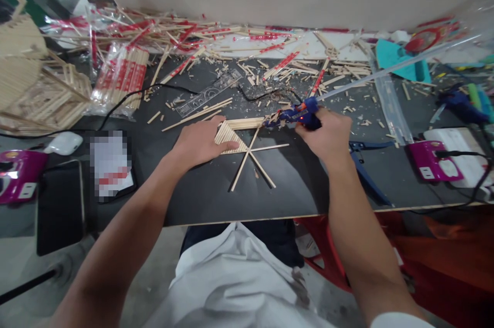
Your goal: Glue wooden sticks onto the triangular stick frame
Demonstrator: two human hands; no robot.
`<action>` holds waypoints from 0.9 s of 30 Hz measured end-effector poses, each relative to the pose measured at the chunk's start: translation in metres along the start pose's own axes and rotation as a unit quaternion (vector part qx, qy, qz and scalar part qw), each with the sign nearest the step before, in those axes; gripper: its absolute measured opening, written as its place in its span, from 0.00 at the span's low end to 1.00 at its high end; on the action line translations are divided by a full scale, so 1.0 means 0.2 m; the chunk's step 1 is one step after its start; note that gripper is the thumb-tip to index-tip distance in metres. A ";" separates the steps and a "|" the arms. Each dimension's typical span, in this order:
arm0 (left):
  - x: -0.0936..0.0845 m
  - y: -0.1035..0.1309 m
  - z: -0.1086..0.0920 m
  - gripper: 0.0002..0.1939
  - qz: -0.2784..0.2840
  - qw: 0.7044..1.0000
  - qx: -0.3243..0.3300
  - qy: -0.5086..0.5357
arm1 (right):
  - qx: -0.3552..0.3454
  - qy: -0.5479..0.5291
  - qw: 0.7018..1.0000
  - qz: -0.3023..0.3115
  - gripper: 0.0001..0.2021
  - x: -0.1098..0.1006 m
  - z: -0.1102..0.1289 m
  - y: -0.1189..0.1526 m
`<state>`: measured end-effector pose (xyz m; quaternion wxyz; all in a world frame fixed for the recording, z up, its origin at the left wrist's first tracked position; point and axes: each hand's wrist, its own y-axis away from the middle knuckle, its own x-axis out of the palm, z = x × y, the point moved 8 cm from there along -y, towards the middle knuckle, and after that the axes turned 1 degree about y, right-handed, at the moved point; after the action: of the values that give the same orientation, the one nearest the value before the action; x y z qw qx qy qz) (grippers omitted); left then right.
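Note:
My right hand [328,132] is wrapped round a blue hot glue gun [304,114] with a small red light. A long clear glue stick [370,77] sticks out of its back. The nozzle meets the right end of a row of chopsticks [245,123] in a wheel-shaped chopstick frame [249,149]. Bare spokes fan out from the frame's centre towards me. Its left wedge [227,138] is filled with short sticks laid side by side. My left hand [204,140] grips the frame's left side, thumb over this wedge.
Loose chopsticks, cut bits and red wrappers litter the back of the dark table [216,199]. A clear stencil ruler [210,94] lies behind the frame. Blue cutters [365,163] are right of my right hand. Phones, purple sockets [434,161], cables and stick panels [50,86] stand at the sides.

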<state>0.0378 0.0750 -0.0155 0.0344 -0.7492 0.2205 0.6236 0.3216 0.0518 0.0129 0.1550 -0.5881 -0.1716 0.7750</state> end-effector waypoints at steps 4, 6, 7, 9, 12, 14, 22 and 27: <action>-0.01 0.00 0.00 0.40 0.003 1.000 0.000 -0.002 | 0.005 -0.011 1.000 0.024 0.08 0.01 0.01 0.00; -0.01 0.00 -0.01 0.41 0.004 1.000 -0.001 -0.001 | 0.006 -0.012 1.000 0.028 0.09 0.02 0.01 0.00; -0.01 0.00 -0.01 0.41 0.005 1.000 -0.003 -0.001 | 0.005 -0.012 1.000 0.026 0.09 0.02 0.01 0.00; -0.01 0.00 0.00 0.43 0.006 1.000 -0.007 -0.003 | -0.002 -0.012 1.000 0.023 0.10 0.01 0.02 0.00; -0.01 0.00 0.00 0.42 0.006 1.000 -0.008 -0.009 | -0.011 -0.015 1.000 0.025 0.11 0.01 0.02 0.00; 0.00 0.00 0.00 0.42 0.006 1.000 -0.008 -0.009 | -0.009 -0.020 0.999 0.026 0.11 0.00 0.03 0.00; -0.02 0.01 -0.01 0.41 0.011 1.000 -0.008 -0.007 | 0.000 -0.034 0.999 0.024 0.10 -0.01 0.03 0.00; -0.01 0.01 -0.01 0.42 0.009 1.000 -0.004 0.000 | 0.009 -0.031 0.999 0.025 0.11 -0.01 0.01 0.00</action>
<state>0.0395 0.0738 -0.0121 0.0257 -0.7472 0.2245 0.6250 0.3199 0.0507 0.0161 0.1354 -0.5668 -0.1551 0.7977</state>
